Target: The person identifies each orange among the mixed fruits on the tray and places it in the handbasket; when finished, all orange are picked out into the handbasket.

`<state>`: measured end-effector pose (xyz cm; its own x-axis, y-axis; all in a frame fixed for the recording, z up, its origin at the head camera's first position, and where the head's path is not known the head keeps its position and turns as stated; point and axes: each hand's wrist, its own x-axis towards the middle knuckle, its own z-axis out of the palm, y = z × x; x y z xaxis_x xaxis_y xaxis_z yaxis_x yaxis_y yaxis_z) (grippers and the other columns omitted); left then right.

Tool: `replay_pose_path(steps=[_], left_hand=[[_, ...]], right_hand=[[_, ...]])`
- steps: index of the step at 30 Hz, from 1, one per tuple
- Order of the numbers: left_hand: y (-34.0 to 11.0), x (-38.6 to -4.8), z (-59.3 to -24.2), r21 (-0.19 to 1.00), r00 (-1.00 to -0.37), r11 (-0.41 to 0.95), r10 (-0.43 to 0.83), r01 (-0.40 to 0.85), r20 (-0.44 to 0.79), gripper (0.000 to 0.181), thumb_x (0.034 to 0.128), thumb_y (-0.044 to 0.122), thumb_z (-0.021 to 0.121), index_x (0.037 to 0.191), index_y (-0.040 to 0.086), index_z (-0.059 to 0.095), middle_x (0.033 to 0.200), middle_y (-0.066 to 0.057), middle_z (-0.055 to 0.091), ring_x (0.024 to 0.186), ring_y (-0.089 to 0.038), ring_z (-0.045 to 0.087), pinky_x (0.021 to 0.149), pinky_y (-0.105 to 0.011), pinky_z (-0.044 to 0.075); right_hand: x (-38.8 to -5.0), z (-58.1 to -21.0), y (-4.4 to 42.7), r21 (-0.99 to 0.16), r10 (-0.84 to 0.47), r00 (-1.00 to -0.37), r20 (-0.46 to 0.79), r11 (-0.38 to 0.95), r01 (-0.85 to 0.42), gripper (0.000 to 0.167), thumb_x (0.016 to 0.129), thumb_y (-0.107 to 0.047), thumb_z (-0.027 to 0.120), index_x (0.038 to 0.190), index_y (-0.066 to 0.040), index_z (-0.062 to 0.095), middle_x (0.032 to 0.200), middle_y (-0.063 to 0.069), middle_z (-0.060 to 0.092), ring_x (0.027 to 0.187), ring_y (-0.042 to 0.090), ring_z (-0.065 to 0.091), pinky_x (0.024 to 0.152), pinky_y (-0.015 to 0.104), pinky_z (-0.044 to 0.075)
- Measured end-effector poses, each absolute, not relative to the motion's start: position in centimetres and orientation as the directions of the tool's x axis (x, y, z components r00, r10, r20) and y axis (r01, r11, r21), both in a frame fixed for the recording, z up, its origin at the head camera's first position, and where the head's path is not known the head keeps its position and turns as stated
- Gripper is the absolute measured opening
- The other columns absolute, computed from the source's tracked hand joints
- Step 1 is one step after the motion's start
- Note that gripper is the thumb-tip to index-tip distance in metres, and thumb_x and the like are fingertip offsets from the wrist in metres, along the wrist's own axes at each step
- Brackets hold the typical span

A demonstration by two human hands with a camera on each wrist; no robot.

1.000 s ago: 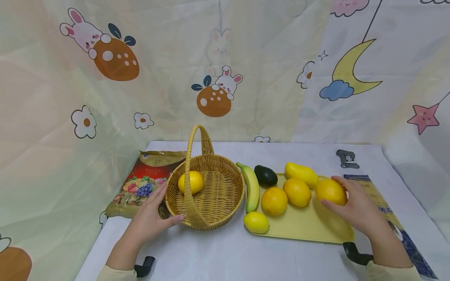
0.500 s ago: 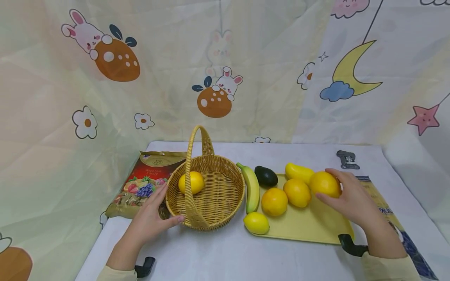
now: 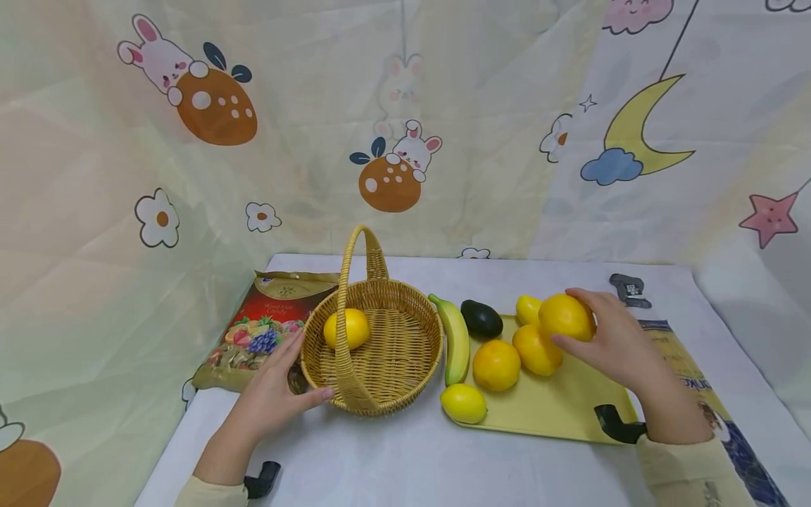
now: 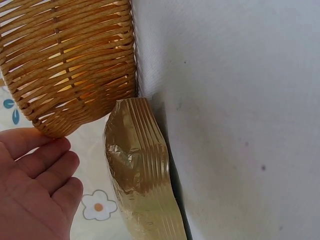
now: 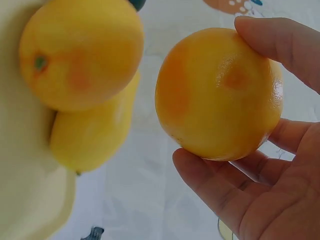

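Orange in my right hand, raised over the tray; left hand at the basket.
My right hand (image 3: 613, 343) grasps the orange (image 3: 566, 318) between thumb and fingers, apart from the other fruit; my left hand (image 3: 269, 396), unclenched, touches the basket (image 3: 405, 355) with fingers extended; one yellow fruit (image 3: 357, 329) inside; two round fruits and a partly hidden yellow one on the tray (image 3: 538, 417); lemon (image 3: 464, 403), banana (image 3: 453, 339) and avocado (image 3: 481, 320) at its left side; candy bag (image 3: 266, 324) left of the basket.

Round, glossy yellow-orange fruit (image 3: 566, 318) held up, clear of the tray (image 3: 570, 405); golden wicker basket (image 3: 393, 352) round, upright
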<state>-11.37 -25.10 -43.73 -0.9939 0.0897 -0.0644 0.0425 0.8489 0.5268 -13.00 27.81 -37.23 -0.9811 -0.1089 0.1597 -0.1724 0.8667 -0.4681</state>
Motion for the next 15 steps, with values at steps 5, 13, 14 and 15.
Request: replay_pose_path(steps=[5, 13, 14, 15], left_hand=[[-25.0, -11.2, -43.5, 0.522, -0.993, 0.852, 0.094, 0.047, -0.065, 0.130, 0.0709, 0.084, 0.075, 0.169, 0.019, 0.020, 0.176, -0.011, 0.019, 0.160, -0.046, 0.020, 0.118, -0.076, 0.028], [-25.1, -11.3, -43.6, 0.524, -0.994, 0.850, 0.097, 0.053, -0.056, 0.130, 0.0706, 0.084, 0.075, 0.169, 0.019, 0.020, 0.177, -0.010, 0.018, 0.160, -0.046, 0.020, 0.117, -0.077, 0.029], [-25.1, -11.3, -43.7, 0.524, -0.994, 0.850, 0.098, 0.055, -0.054, 0.130, 0.0706, 0.084, 0.075, 0.169, 0.019, 0.020, 0.177, -0.010, 0.018, 0.160, -0.046, 0.020, 0.117, -0.077, 0.029], [-25.1, -11.3, -43.8, 0.523, -0.994, 0.850, 0.098, 0.056, -0.053, 0.130, 0.0703, 0.084, 0.075, 0.169, 0.019, 0.020, 0.177, -0.010, 0.018, 0.160, -0.046, 0.021, 0.117, -0.077, 0.029]], right_hand=[[-13.6, -36.4, 26.3, -0.490, -0.149, -0.974, 0.168, 0.845, -0.214, 0.085, 0.090, -0.038, 0.083, 0.155, -0.001, 0.043, 0.147, 0.029, 0.048, 0.127, 0.046, 0.049, 0.100, 0.071, 0.050], [-16.1, -34.0, 20.7, -0.515, -0.241, -0.961, 0.137, 0.811, -0.277, 0.083, 0.090, -0.037, 0.083, 0.157, -0.010, 0.043, 0.151, 0.021, 0.046, 0.123, 0.039, 0.055, 0.103, 0.064, 0.054], [-16.5, -33.8, 19.9, -0.516, -0.261, -0.955, 0.142, 0.803, -0.297, 0.082, 0.089, -0.036, 0.084, 0.156, -0.010, 0.043, 0.150, 0.020, 0.047, 0.122, 0.038, 0.055, 0.103, 0.062, 0.055], [-16.9, -33.5, 19.0, -0.517, -0.280, -0.949, 0.147, 0.796, -0.316, 0.082, 0.089, -0.035, 0.084, 0.156, -0.011, 0.044, 0.149, 0.018, 0.047, 0.121, 0.036, 0.056, 0.103, 0.060, 0.056]])
